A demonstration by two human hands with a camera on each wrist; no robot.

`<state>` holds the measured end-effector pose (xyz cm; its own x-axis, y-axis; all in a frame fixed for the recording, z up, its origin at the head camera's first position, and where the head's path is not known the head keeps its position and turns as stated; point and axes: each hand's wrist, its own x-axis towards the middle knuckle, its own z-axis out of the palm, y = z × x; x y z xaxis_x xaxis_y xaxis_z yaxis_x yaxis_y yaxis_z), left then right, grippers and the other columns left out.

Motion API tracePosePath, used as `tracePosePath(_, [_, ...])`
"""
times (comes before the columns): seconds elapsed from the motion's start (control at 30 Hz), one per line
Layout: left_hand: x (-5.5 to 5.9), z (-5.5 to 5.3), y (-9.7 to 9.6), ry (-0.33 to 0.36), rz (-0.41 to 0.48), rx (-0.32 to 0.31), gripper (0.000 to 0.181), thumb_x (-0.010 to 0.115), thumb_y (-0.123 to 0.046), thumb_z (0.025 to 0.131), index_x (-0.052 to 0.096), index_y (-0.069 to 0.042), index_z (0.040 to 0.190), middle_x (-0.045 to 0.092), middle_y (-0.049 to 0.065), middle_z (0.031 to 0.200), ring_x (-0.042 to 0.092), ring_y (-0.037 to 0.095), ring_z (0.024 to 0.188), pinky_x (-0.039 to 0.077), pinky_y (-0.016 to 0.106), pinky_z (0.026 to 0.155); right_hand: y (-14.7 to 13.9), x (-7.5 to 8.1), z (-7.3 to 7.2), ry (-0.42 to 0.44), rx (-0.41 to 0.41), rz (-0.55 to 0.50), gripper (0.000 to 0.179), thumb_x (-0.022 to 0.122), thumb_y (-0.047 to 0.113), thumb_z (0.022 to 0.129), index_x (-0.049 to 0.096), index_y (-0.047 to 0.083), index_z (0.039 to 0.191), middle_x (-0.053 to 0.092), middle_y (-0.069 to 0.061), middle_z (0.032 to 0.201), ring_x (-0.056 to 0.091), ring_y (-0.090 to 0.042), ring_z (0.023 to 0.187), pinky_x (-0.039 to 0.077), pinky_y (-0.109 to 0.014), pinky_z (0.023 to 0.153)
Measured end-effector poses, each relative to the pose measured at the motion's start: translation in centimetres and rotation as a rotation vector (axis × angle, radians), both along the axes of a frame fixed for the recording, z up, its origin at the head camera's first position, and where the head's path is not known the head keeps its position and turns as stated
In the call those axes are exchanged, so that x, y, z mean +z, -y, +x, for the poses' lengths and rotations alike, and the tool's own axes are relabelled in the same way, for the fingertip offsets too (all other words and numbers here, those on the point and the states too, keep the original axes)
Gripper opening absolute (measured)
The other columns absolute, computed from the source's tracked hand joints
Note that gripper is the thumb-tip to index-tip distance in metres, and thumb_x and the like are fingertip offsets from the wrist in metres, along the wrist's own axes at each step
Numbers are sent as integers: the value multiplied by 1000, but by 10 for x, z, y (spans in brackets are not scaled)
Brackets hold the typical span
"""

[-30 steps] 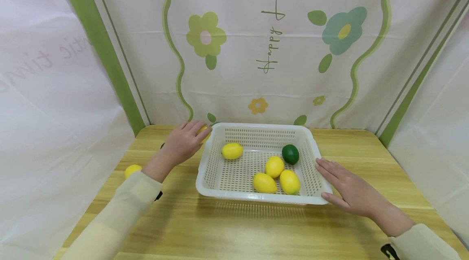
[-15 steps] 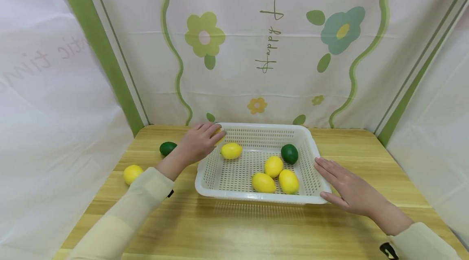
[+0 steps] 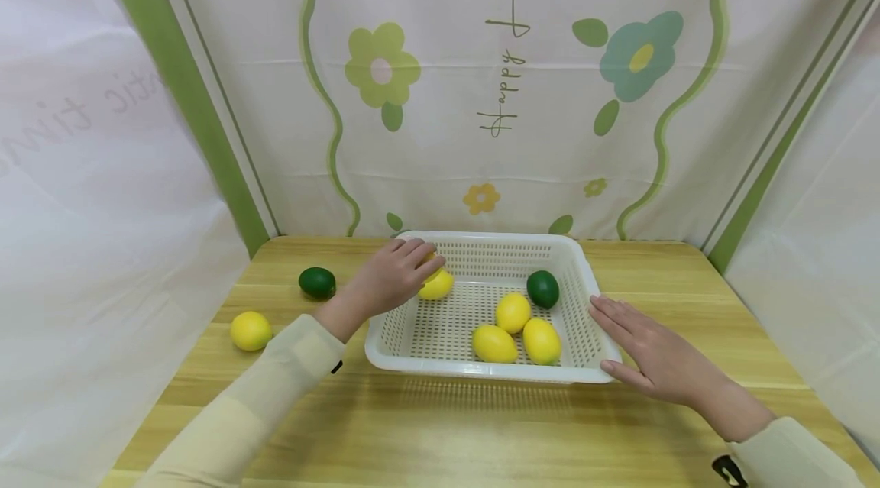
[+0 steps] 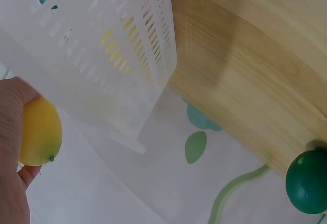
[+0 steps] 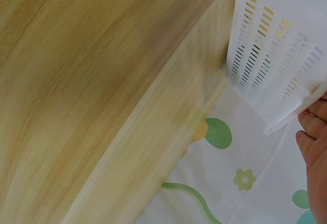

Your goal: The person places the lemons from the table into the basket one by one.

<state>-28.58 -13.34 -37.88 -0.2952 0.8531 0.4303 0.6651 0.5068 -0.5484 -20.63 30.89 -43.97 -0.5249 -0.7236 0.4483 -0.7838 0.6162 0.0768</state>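
My left hand (image 3: 393, 274) grips a yellow lemon (image 4: 42, 132) above the left side of a white perforated plastic basket (image 3: 474, 370). In the head view the fingers mostly cover this lemon, which overlaps another lemon (image 3: 437, 288) lying inside. Three more lemons (image 3: 513, 312) sit together toward the basket's front right, close to a dark green lime-like fruit (image 3: 543, 289). My right hand (image 3: 653, 354) rests on the basket's right rim, fingers extended along it and thumb near the front corner.
On the wooden table (image 3: 440, 434), left of the basket, lie another dark green fruit (image 3: 317, 283) and a lemon (image 3: 250, 331). A white patterned curtain (image 3: 440, 129) hangs behind the table's back edge and along both sides.
My left hand has carried its lemon rightward, from outside the basket's left rim to over its inside. The green fruit on the table has come into view. The right hand stays put.
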Motion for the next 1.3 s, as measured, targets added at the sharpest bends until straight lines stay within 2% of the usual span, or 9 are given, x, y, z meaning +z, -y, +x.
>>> tracePosePath(0.37, [-8, -2, -13, -3, 4, -36, 50, 84, -25, 76, 60, -11, 118, 60, 8, 116, 60, 24, 103, 53, 32, 80, 0, 0, 0, 7, -9, 13, 72, 60, 45, 93, 44, -5, 143, 42, -21, 146, 42, -34, 133, 10, -25, 116])
tracePosePath(0.57, [-10, -2, -19, 48, -3, -46, 56, 86, -26, 73, 59, -11, 119, 59, 7, 117, 58, 24, 105, 53, 32, 81, 0, -1, 1, 3, -9, 13, 72, 61, 45, 92, 44, -5, 143, 43, -21, 146, 41, -32, 134, 10, -24, 116])
tracePosePath(0.67, [-11, -1, -22, 71, -4, -61, 52, 85, -23, 75, 60, -12, 118, 59, 7, 117, 58, 23, 105, 52, 31, 82, -1, -1, 1, 2, -7, 11, 72, 61, 44, 92, 44, -5, 143, 43, -21, 146, 40, -31, 134, 11, -24, 116])
tracePosePath(0.8, [-15, -2, -27, 70, -9, -80, 39, 77, -16, 82, 62, -13, 117, 60, 6, 114, 59, 22, 103, 52, 30, 81, 0, -1, 1, 2, -4, 8, 72, 60, 45, 93, 43, -5, 143, 42, -21, 146, 40, -31, 135, 11, -25, 116])
tracePosePath(1.07, [-19, -3, -35, 98, -30, -97, 31, 69, -11, 86, 62, -13, 116, 60, 5, 111, 60, 21, 98, 52, 29, 77, 0, -1, 0, -1, -3, 0, 71, 60, 45, 93, 44, -5, 142, 43, -21, 146, 40, -31, 134, 10, -24, 116])
tracePosePath(1.3, [-21, -2, -41, 112, -35, -127, 38, 76, -13, 80, 61, -13, 115, 61, 5, 109, 59, 21, 96, 53, 28, 76, 0, -1, 0, -7, 0, 0, 71, 59, 45, 94, 45, -5, 142, 43, -20, 146, 42, -32, 133, 10, -22, 115])
